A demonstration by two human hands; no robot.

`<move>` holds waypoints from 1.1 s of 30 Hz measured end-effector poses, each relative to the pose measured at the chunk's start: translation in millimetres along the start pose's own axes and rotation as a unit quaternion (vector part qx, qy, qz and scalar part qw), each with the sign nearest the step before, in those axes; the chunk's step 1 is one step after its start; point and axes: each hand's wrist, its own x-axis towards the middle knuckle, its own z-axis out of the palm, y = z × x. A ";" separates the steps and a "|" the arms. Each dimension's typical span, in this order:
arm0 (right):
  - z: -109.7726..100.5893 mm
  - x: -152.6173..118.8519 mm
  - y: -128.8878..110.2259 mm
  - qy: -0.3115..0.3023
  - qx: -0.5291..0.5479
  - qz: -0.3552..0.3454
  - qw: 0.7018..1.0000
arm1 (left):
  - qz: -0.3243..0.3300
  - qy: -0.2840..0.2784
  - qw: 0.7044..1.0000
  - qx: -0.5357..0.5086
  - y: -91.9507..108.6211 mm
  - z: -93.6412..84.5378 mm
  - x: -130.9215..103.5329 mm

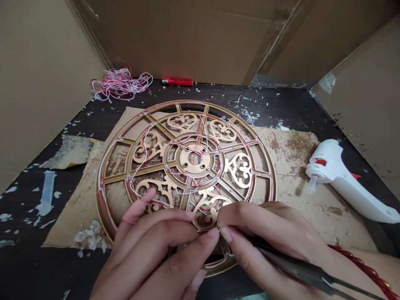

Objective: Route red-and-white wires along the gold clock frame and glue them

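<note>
A round gold frame [196, 162] with scrollwork and red and white wires along its rings lies on brown cardboard. Over its near part, my left hand [159, 246] pinches with thumb and forefinger; what is between them is too small to make out. Its little finger sticks out over the frame. My right hand [265, 241] meets it fingertip to fingertip, also in a pinch at the same spot. Dark metal tweezers [300, 266] rest in my right hand, their ends pointing toward the lower right. Part of the frame's near rim is hidden behind both hands.
A white glue gun [343, 179] lies at the right, a red lighter [177, 81] and a tangle of red and white wire [120, 85] at the back. A translucent plastic piece [47, 193] sits left. Cardboard walls [187, 37] enclose the dark table [218, 92], where white scraps are scattered.
</note>
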 end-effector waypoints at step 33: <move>7.1 1.1 7.6 0.010 0.066 0.011 0.998 | 0.005 -0.008 0.999 0.035 0.6 2.7 1.6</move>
